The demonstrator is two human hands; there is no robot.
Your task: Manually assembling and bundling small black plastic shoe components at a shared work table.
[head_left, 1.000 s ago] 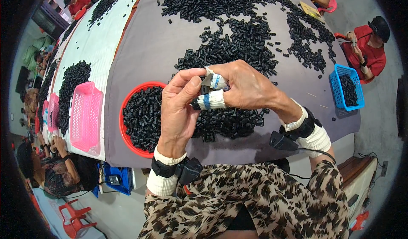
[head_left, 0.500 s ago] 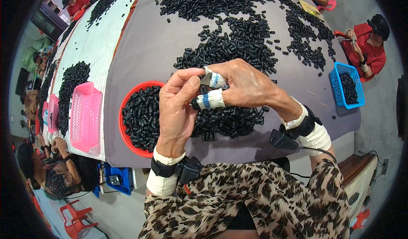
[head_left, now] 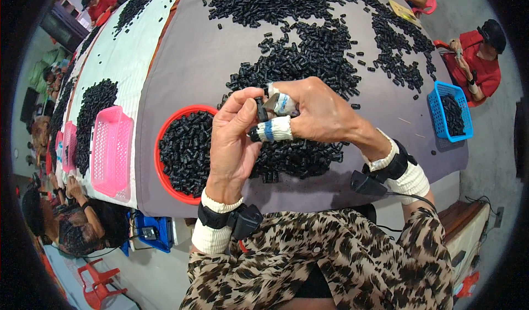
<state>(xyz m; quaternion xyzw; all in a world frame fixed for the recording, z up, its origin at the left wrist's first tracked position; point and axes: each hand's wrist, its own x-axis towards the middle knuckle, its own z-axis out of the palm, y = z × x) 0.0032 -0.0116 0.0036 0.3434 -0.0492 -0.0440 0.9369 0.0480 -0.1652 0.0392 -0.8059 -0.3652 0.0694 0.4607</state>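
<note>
Between thumb and forefinger, my left hand (head_left: 232, 136) pinches a small black cylindrical part (head_left: 260, 112), held upright. My right hand (head_left: 322, 109) meets it from the right and grips a small grey metal blade (head_left: 270, 102), whose edge is against or very close to the part. White wrapping with blue marks covers the right thumb and a finger; the rest of the blade is hidden there. Beneath both hands lies a heap of similar black parts (head_left: 300, 158). A red round basin (head_left: 161, 164) full of them stands beside my left hand.
Larger piles of black parts (head_left: 270, 1) spread over the grey-covered table (head_left: 182, 62). A pink basket (head_left: 112, 150) stands to the left, a blue basket (head_left: 449, 112) holding black parts to the right. Co-workers sit around, one in a red shirt (head_left: 474, 62) at the right.
The black part now shows between my left thumb and forefinger, where it was mostly hidden. The blade has tilted, and both hands have shifted slightly to the right.
</note>
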